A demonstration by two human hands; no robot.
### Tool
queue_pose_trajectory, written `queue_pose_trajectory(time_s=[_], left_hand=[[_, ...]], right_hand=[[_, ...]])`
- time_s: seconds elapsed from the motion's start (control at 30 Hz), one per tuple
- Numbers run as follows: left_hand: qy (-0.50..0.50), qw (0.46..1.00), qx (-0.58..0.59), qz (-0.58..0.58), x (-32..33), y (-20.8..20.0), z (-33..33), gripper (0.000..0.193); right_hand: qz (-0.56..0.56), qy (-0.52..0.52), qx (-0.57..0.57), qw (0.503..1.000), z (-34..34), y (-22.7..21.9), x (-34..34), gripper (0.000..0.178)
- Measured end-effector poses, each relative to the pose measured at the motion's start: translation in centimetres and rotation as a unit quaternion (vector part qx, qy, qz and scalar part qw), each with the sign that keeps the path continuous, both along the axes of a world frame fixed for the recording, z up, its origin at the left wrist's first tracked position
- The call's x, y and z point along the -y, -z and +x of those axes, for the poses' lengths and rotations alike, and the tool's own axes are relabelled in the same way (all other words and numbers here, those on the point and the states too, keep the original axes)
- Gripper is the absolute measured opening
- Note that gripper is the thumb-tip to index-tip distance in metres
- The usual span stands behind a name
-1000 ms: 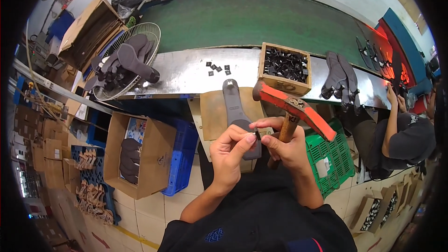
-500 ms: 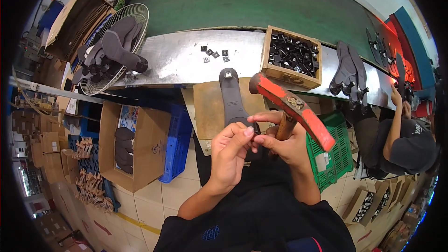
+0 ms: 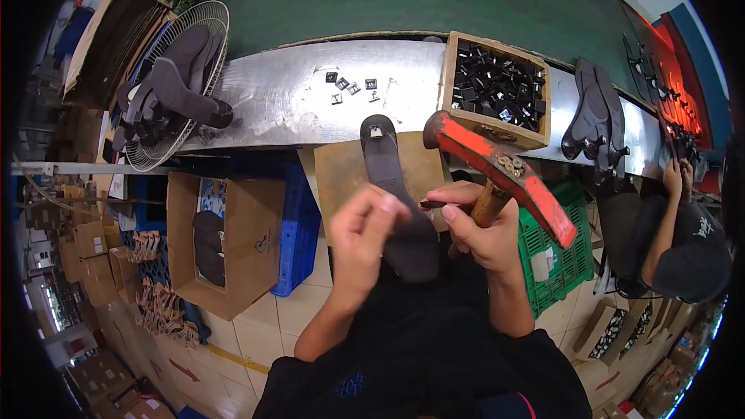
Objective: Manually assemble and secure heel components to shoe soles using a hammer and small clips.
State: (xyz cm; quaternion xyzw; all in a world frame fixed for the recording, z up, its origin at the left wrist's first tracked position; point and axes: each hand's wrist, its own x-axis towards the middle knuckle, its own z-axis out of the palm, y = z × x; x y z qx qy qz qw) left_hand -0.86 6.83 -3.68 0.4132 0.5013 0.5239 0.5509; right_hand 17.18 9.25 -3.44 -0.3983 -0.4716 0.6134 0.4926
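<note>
My right hand (image 3: 487,237) is closed round the wooden handle (image 3: 487,206) of a hammer with a worn red head (image 3: 497,163). Between its thumb and forefinger I pinch a small, flat dark piece (image 3: 434,204). My left hand (image 3: 361,237) hovers just left of it, fingers curled and smeared by motion; whether they hold anything is unclear. Beneath both hands lies a dark shoe sole (image 3: 393,174), a shiny metal bit at its far end, resting on a brown board (image 3: 337,167). Several small black square pieces (image 3: 354,88) lie on the metal bench (image 3: 279,93) beyond.
A wooden box (image 3: 448,81) full of black pieces stands on the bench, with dark soles (image 3: 591,109) to its right. At left a wire basket (image 3: 217,46) holds more soles. Below are a carton (image 3: 248,240) and a green crate (image 3: 563,264). A co-worker (image 3: 691,256) works at far right.
My left hand has drawn away to the left from the right fingers, uncovering the small dark piece. The hammer has shifted slightly right and down in view.
</note>
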Motion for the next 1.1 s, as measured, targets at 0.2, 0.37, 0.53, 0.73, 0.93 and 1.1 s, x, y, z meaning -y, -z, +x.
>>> queue_pose_trajectory(time_s=[0.2,0.37,0.53,0.73,0.93,1.1], left_hand=[[-0.174,0.865,-0.417,0.216,-6.4,3.0,-1.6,0.025],[-0.035,0.909,-0.355,0.215,-7.3,4.2,-2.1,0.025],[0.013,0.889,-0.391,0.237,-4.3,3.7,-1.9,0.025],[0.022,0.913,-0.333,0.235,-3.1,5.3,-2.9,0.028],[0.021,0.906,-0.341,0.248,-2.9,6.7,-3.6,0.029],[0.011,0.909,-0.333,0.252,-2.7,7.0,-3.7,0.03]], right_hand=[[0.009,-0.01,-0.001,1.0,1.0,0.0,-0.1,0.016],[-0.009,-0.004,-0.009,1.0,1.0,-0.9,0.8,0.015],[-0.02,-0.021,0.016,0.999,1.0,-0.8,0.7,0.017],[0.063,-0.062,0.118,0.989,-0.4,2.4,-2.9,0.02],[0.197,-0.183,0.209,0.94,-1.3,1.9,-5.8,0.02],[0.294,-0.189,0.264,0.899,-0.7,2.1,-6.3,0.021]])
